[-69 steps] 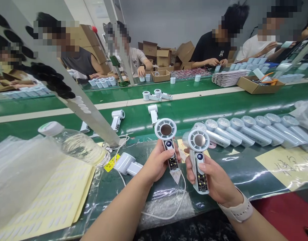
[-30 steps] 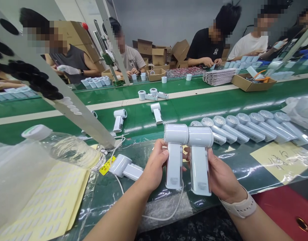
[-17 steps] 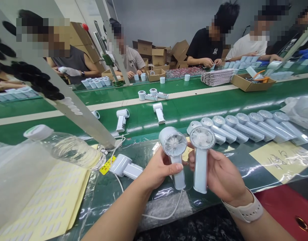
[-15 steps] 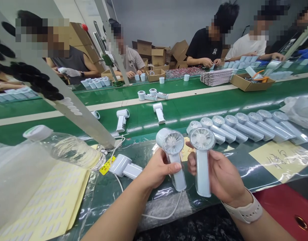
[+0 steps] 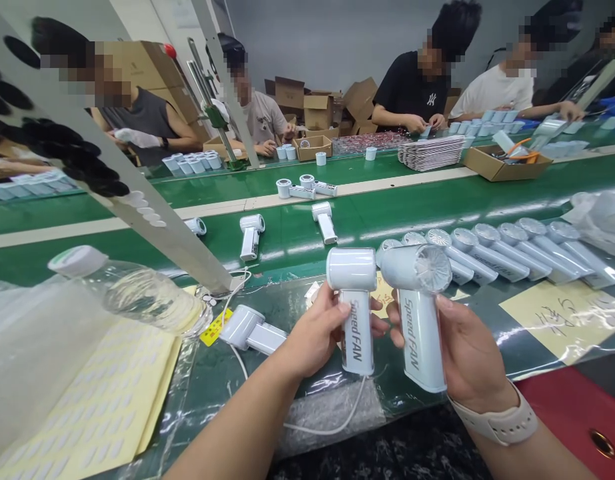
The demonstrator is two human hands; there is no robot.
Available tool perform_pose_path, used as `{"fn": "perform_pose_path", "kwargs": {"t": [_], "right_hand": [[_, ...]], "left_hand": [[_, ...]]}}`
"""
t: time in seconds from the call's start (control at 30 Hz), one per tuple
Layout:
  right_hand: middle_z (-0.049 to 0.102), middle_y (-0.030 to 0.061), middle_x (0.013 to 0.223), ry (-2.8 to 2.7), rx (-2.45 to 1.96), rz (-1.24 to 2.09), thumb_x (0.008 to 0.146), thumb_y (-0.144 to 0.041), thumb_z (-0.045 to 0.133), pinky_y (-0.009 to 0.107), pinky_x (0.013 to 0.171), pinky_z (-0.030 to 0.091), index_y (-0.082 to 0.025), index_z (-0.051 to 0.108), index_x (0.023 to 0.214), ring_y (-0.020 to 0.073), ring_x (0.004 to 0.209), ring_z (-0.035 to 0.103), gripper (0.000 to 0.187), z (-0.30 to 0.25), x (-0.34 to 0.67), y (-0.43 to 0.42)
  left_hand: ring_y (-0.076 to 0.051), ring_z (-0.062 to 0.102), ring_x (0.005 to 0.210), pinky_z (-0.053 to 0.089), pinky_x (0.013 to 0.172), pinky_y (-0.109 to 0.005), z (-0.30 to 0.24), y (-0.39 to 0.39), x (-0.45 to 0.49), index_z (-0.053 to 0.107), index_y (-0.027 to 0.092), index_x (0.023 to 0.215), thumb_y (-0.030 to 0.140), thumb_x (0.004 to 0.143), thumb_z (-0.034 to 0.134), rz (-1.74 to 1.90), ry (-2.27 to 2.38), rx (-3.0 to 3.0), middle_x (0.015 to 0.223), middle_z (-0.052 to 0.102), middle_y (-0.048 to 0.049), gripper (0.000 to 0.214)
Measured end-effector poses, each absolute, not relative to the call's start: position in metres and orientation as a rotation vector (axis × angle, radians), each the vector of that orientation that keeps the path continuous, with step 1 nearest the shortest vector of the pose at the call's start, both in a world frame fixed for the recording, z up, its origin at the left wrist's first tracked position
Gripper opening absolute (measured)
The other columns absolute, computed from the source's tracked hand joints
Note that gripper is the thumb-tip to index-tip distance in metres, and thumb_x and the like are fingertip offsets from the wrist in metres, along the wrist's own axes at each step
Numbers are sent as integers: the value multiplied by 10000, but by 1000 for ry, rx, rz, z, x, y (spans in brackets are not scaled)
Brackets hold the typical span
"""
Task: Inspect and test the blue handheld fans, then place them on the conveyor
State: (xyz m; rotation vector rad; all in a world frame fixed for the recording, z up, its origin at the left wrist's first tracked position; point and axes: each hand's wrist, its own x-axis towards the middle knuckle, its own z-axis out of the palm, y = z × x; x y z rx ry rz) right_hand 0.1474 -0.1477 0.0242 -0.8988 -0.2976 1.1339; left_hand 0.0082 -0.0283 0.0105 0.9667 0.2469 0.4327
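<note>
The left hand (image 5: 315, 333) grips one fan (image 5: 358, 337), the right hand (image 5: 471, 357) a second fan (image 5: 423, 343), above the table (image 5: 192, 393); the row of fans (image 5: 501, 264) looks finished, the belt fans (image 5: 250, 241), too small to judge, perhaps unfinished.

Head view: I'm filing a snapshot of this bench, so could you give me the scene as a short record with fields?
Left grip: closed on left fan, seen side-on
Right grip: closed on right fan, turned so its grille shows
Lettering: "Speed FAN" on both
Cable: white, by left fan's base
Row: more fans, to the right
Bottle: clear, at left near yellow sheet
Belt: green, several fans on it
People: across the belt
Unclear: whether the held fans are running
</note>
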Motion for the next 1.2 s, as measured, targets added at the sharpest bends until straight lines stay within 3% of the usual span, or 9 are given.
{"fn": "perform_pose_path", "kwargs": {"t": [0.13, 0.33, 0.53, 0.77, 0.9, 1.03, 1.1, 1.2], "right_hand": [[763, 59, 885, -310, -968, 1040, 877, -481, 594, 380, 658, 585, -251, 740, 973, 225, 678, 677, 289, 19, 153, -149], [774, 45, 860, -243, -958, 1005, 906, -428, 602, 345, 624, 604, -246, 730, 978, 221, 706, 713, 233, 21, 150, -148], [769, 37, 838, -243, -1000, 966, 914, -389, 591, 401, 667, 616, -245, 707, 994, 250, 725, 721, 202, 13, 149, -149], [767, 59, 874, -277, -1055, 957, 840, -460, 635, 453, 727, 605, -264, 722, 1017, 298, 798, 716, 278, 8, 152, -154], [742, 71, 1118, -609, -1276, 835, 749, -368, 779, 458, 880, 569, -275, 679, 1143, 329, 1022, 685, 417, 10, 152, -167], [683, 83, 1286, -1022, -1285, 671, 697, -230, 841, 459, 1052, 472, -294, 605, 1243, 325, 1202, 615, 598, 7, 152, -176], [665, 89, 1326, -1091, -1208, 679, 734, -235, 820, 472, 1069, 456, -299, 577, 1271, 325, 1244, 598, 593, 4, 155, -173], [694, 92, 1271, -1155, -1270, 645, 701, -212, 838, 517, 1055, 457, -288, 599, 1262, 356, 1201, 618, 614, -2, 169, -169]], "left_hand": [[-276, 715, 1024, 551, 900, -453, 14, -27, 6, 451, 233, 1185, 299, 819, 750, 383, 130, 1020, 1190, 694, -127, 478], [-297, 707, 1061, 553, 905, -479, 15, -26, 6, 425, 244, 1153, 414, 762, 810, 354, 97, 1032, 1185, 698, -123, 575], [-283, 720, 1025, 563, 898, -466, 12, -24, 7, 442, 239, 1133, 420, 733, 830, 351, 84, 1033, 1193, 699, -125, 586], [-292, 703, 1021, 538, 898, -446, 8, -26, 6, 501, 227, 1282, 337, 760, 808, 349, 129, 1092, 1140, 700, -131, 616], [-322, 686, 1013, 520, 886, -461, 12, -23, 2, 627, 206, 1196, 287, 710, 810, 470, 243, 1416, 1110, 722, -125, 526], [-305, 667, 1103, 302, 1142, -549, 19, -20, 2, 747, 234, 1005, 252, 806, 714, 664, 106, 1946, 1096, 754, -97, 203], [-270, 664, 1120, 205, 1194, -542, 18, -19, 5, 751, 262, 1022, 216, 877, 620, 736, 58, 2112, 1107, 757, -82, 201], [-261, 672, 1055, 181, 1200, -551, 16, -17, 7, 746, 268, 1049, 209, 859, 622, 737, 66, 2215, 1079, 752, -89, 234]]}}
